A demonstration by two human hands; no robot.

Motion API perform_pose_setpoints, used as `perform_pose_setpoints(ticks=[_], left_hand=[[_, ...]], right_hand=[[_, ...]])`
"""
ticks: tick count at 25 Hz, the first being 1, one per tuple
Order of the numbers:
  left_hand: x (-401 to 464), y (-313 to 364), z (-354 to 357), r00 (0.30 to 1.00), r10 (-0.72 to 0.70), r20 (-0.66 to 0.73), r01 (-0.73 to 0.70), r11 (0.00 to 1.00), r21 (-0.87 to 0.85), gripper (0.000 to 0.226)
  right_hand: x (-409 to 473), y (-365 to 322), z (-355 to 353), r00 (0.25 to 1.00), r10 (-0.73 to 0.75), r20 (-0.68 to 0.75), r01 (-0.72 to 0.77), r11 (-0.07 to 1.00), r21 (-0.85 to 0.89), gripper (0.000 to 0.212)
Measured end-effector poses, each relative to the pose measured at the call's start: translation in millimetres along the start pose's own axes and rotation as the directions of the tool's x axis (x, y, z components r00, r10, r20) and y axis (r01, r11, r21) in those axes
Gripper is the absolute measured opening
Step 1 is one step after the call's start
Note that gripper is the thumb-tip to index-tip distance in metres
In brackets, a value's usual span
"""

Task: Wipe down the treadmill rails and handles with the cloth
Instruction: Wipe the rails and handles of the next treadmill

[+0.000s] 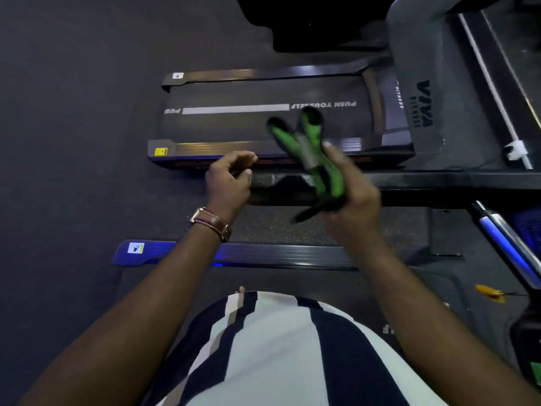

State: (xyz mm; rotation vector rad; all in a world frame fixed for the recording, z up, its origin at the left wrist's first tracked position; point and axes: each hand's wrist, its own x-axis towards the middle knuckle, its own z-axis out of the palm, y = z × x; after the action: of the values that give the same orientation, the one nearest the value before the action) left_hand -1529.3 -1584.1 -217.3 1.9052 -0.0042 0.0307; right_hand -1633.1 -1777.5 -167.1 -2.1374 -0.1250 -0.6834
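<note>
Cloth (317, 159), green and black, blurred: stood bunched in the right hand (349, 197), fingers curled round its lower end, upper folds fanning free above the handrail (409, 189); likely gathered into a pad before wiping. Right hand: raised, thumb up along the cloth. Left hand (229, 177): fingers loosely curled, holding nothing, at the near end of the handrail, whether touching it could not be told. Wristwatch (212, 224) on left wrist. Treadmill (263, 112) lay beyond.

Cloth (314, 153) in right hand (351, 197) — treadmill (263, 124) beyond.
</note>
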Motion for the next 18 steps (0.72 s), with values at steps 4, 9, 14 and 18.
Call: perform_pose_setpoints(ticks=[4, 9, 14, 18], left_hand=[[25.5, -34.1, -27.1, 0.992, -0.027, 0.125, -0.019, 0.934, 0.356, 0.039], [11.9, -45.6, -27.0, 0.986, -0.158, 0.051, 0.148, 0.976, 0.161, 0.043], [2.5, -42.3, -22.0, 0.903, -0.428, -0.031, 0.406, 0.877, -0.257, 0.035], [7.3, -45.2, -19.7, 0.863, -0.503, -0.054, 0.465, 0.830, -0.308, 0.035]], right_hand=[[-1.5, 16.5, 76.8, 0.844, 0.246, 0.476, 0.115, 0.785, -0.609, 0.090], [12.8, 22.5, 147.9, 0.865, 0.303, 0.399, 0.095, 0.682, -0.725, 0.054], [91.6, 36.2, 154.4, 0.557, 0.672, 0.489, -0.107, 0.642, -0.760, 0.063], [104.2, 50.6, 145.5, 0.433, 0.753, 0.496, -0.106, 0.588, -0.802, 0.061]])
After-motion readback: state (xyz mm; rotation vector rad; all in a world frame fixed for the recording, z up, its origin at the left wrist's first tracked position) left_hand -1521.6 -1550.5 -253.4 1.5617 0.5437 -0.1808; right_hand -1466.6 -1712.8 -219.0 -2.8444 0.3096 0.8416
